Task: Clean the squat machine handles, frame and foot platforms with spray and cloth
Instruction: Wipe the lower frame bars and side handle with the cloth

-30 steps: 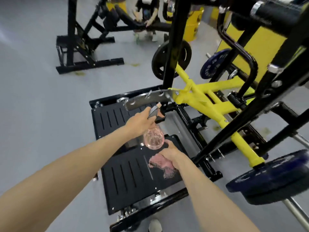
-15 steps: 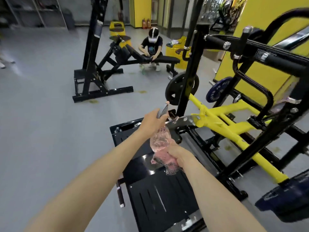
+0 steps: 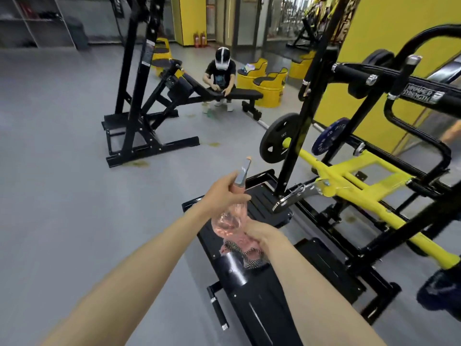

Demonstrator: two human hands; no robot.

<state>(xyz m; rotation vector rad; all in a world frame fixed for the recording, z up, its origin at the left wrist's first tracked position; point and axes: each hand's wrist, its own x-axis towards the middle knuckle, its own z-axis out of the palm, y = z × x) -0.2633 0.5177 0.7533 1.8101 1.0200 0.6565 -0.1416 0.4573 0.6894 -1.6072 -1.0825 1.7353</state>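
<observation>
Left hand (image 3: 222, 189) grips the neck of the spray bottle (image 3: 228, 222), fingers curled round it, nozzle end tilted up and far; right hand (image 3: 260, 234) clutches the pink cloth (image 3: 245, 250) just beside the bottle base; both sit above the near black foot platform (image 3: 264, 303); yellow frame arm (image 3: 361, 176) lies right; a person (image 3: 220, 73) sits at a far bench (image 3: 245, 95)

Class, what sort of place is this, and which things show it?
Most likely a gym: a weight plate loaded on the squat machine, and a bench beyond it.
</observation>
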